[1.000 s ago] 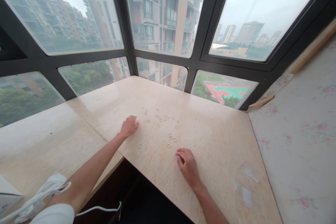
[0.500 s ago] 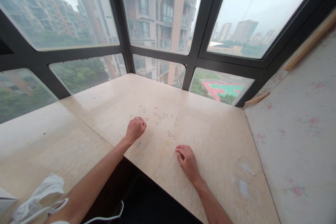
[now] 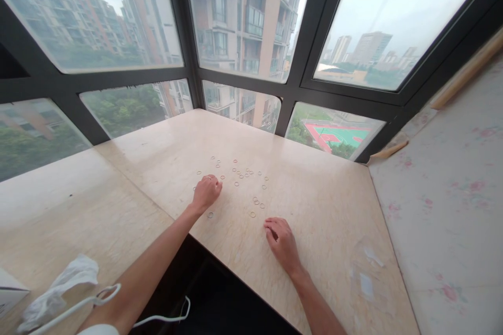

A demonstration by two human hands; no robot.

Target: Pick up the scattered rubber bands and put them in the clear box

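Several small thin rings, perhaps elastic bands, lie scattered on the pale marbled tabletop. Among them are a reddish ring [image 3: 235, 161], a yellow ring [image 3: 252, 214] and a dark ring [image 3: 210, 215]. My left hand [image 3: 207, 193] is at the left of the scatter, back upward, with its fingers curled in and a band round one finger. What its fingertips hold, if anything, is hidden. Close to its fingers lies another ring [image 3: 222, 177]. My right hand [image 3: 282, 242] rests on the surface right of the yellow ring, fingers bent and together, with nothing visible in them.
The tabletop [image 3: 322, 199] runs back to dark window frames [image 3: 291, 91]. A clear plastic bag [image 3: 366, 285] lies right, beside the flowered wall [image 3: 451, 230]. At lower left are crumpled white tissue or plastic [image 3: 65, 282], a white cable [image 3: 78, 308] and a box corner [image 3: 10, 290].
My left hand has shifted slightly and now covers a ring that showed beside its fingers. My right hand stays in place. The whole view has moved a little.
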